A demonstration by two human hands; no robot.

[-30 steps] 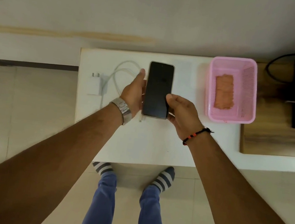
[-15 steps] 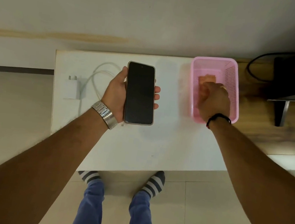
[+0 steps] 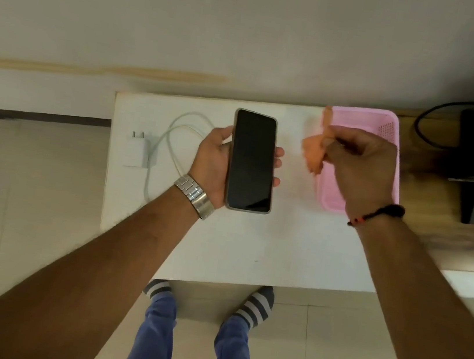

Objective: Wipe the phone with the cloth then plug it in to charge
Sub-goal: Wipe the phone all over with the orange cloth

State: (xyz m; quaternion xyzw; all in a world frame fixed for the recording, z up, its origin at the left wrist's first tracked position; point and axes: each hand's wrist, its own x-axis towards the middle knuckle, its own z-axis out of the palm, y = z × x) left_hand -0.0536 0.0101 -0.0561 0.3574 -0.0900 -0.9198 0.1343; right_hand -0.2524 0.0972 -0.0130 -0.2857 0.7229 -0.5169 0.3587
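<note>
My left hand (image 3: 212,160) holds a black phone (image 3: 252,160) screen-up above the white table (image 3: 250,251), fingers wrapped round its right edge. My right hand (image 3: 360,170) pinches an orange cloth (image 3: 314,152), blurred by motion, in the air at the left rim of the pink basket (image 3: 388,130). A white charger plug (image 3: 137,150) with its looped white cable (image 3: 172,130) lies on the table left of the phone.
To the right, a wooden board (image 3: 435,234) carries a dark monitor stand (image 3: 470,200) and a black cable (image 3: 429,121). The wall runs behind the table. My legs and striped socks (image 3: 254,306) show below the table's front edge.
My right hand let go of the phone, reached into the pink basket, and has lifted the orange cloth out toward the phone. The left hand keeps holding the phone.
</note>
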